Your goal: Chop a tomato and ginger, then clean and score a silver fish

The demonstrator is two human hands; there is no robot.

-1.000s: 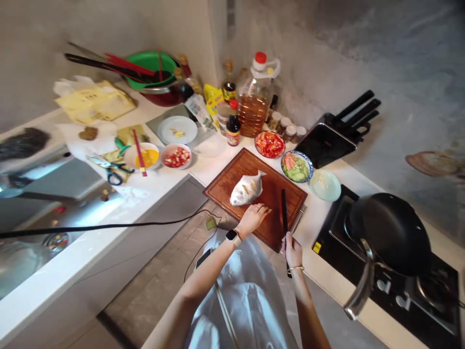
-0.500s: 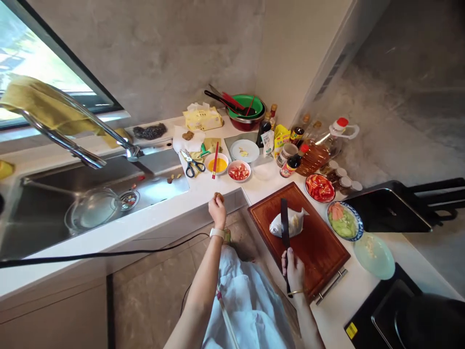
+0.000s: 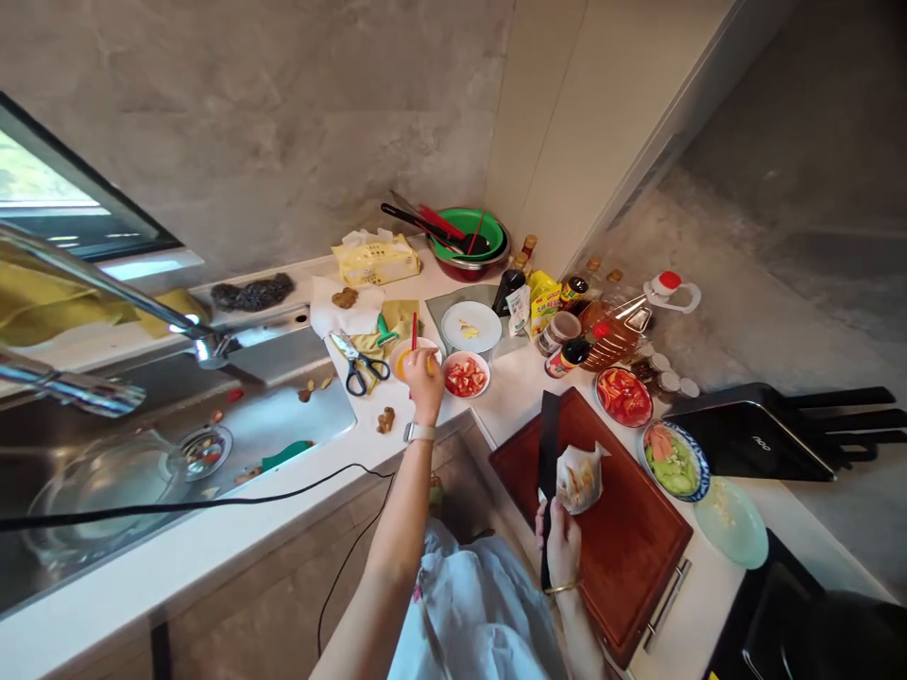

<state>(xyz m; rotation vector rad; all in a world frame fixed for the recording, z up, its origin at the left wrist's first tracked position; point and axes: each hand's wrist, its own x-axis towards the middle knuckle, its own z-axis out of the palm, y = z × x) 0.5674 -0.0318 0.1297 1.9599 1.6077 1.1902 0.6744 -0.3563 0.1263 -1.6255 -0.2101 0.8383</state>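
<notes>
My left hand (image 3: 423,380) reaches over the front of the bowl of beaten egg (image 3: 397,357). Its fingers cover part of the red chopsticks (image 3: 415,327) lying across that bowl; whether they grip anything is hidden. A brown piece of ginger (image 3: 385,419) lies on the counter, left of this hand. In my right hand (image 3: 561,546) is the handle of a dark kitchen knife (image 3: 548,439), its blade over the left edge of the brown cutting board (image 3: 624,576). Beside the blade, a whole silvery fish (image 3: 581,480) lies on the board, partly hidden by knife and hand.
Scissors (image 3: 358,364), a tomato bowl (image 3: 466,376) and a white plate (image 3: 471,328) surround my left hand. Bottles, a red-pepper bowl (image 3: 624,397) and a patterned bowl (image 3: 675,460) line the board's far side. A black cable (image 3: 213,501) crosses the sink's front edge.
My left hand let go of the ginger, now on the counter, and moved to the egg bowl. The knife shifted left off the fish. The view turned slightly.
</notes>
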